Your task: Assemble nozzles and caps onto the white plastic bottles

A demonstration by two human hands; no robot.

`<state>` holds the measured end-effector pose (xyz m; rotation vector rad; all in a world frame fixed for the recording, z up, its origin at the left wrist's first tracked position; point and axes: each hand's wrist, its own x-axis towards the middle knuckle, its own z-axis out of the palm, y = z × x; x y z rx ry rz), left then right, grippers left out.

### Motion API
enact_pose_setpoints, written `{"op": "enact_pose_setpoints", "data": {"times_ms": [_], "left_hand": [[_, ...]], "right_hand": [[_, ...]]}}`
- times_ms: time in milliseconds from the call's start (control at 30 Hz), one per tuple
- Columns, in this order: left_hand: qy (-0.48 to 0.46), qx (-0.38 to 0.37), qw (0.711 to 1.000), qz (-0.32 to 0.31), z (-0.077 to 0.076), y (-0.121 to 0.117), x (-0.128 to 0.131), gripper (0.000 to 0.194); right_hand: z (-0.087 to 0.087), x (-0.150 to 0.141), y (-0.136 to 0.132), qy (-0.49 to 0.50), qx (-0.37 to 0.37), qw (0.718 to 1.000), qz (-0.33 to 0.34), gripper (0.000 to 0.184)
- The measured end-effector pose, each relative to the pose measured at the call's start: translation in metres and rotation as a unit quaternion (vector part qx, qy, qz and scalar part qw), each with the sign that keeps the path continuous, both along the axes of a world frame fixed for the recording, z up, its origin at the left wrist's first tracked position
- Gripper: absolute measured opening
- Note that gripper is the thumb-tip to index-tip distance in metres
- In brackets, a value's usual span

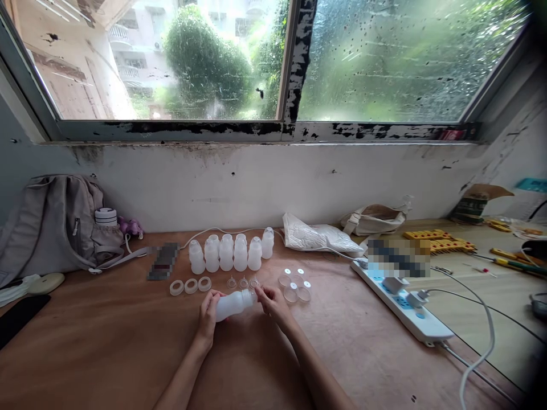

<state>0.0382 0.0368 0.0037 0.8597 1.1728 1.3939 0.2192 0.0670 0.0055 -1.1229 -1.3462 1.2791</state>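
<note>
A white plastic bottle [233,304] lies on its side between my two hands, just above the wooden table [106,353]. My left hand [208,314] grips its base end. My right hand [270,302] pinches its neck end with the fingertips. Behind them stand several more white bottles [231,253] in a cluster. Three white rings [190,286] lie to the left front of that cluster. Three small clear nipples [243,282] sit right behind the held bottle. Several clear round caps [294,286] lie just right of my right hand.
A grey backpack [47,225] leans on the wall at the left, a white plastic bag [316,236] and cloth bag [376,219] at the back. A white power strip [401,304] with plugs and cables lies at the right, with yellow parts and screwdrivers [517,265] beyond.
</note>
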Motion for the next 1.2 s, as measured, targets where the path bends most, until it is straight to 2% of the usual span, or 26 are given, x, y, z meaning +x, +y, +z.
{"op": "enact_pose_setpoints", "data": {"times_ms": [67,167,267,400,500,600,667,733,833,900,967,1067,1200], "left_hand": [[-0.012,-0.014,1.0,0.007,-0.002,0.001,0.0,0.026],[-0.023,-0.034,0.999,0.005,-0.004,0.002,0.001,0.029],[-0.029,-0.043,0.999,-0.014,-0.001,-0.001,0.005,0.033],[0.044,0.008,0.997,-0.064,0.01,-0.009,0.01,0.031],[0.144,0.097,0.985,-0.02,0.017,-0.015,0.01,0.028],[0.194,0.142,0.97,0.021,0.018,-0.018,0.011,0.025],[0.143,0.095,0.985,-0.016,0.015,-0.019,0.013,0.025],[0.05,0.021,0.995,-0.086,0.012,-0.019,0.018,0.027],[-0.027,-0.031,0.989,-0.144,0.008,-0.02,0.024,0.029],[0.019,0.005,0.992,-0.121,0.007,-0.024,0.028,0.027],[0.112,0.063,0.989,-0.073,0.007,-0.028,0.029,0.026],[0.242,0.147,0.959,-0.005,0.006,-0.034,0.029,0.023],[0.338,0.228,0.913,0.028,0.003,-0.035,0.027,0.02]], "right_hand": [[0.006,-0.003,-0.004,0.049,0.004,0.999,0.017,0.026],[0.016,-0.009,-0.011,0.122,0.003,0.989,0.082,0.052],[0.02,-0.013,-0.016,0.126,0.009,0.987,0.099,0.042],[0.012,-0.017,-0.015,0.082,0.01,0.997,-0.004,0.031],[0.004,-0.02,-0.012,0.064,-0.012,0.995,-0.076,0.031],[0.003,-0.023,-0.012,0.074,-0.016,0.994,-0.081,0.031],[0.007,-0.025,-0.017,0.109,-0.007,0.992,-0.06,0.029],[0.013,-0.027,-0.022,0.17,0.006,0.985,-0.026,0.028],[0.016,-0.03,-0.029,0.236,-0.008,0.972,0.001,0.031],[0.014,-0.034,-0.03,0.249,-0.036,0.967,-0.038,0.025],[0.011,-0.038,-0.03,0.265,-0.047,0.959,-0.093,0.02],[0.007,-0.044,-0.03,0.31,-0.045,0.94,-0.133,0.015],[0.008,-0.048,-0.031,0.348,-0.063,0.924,-0.149,0.012]]}}
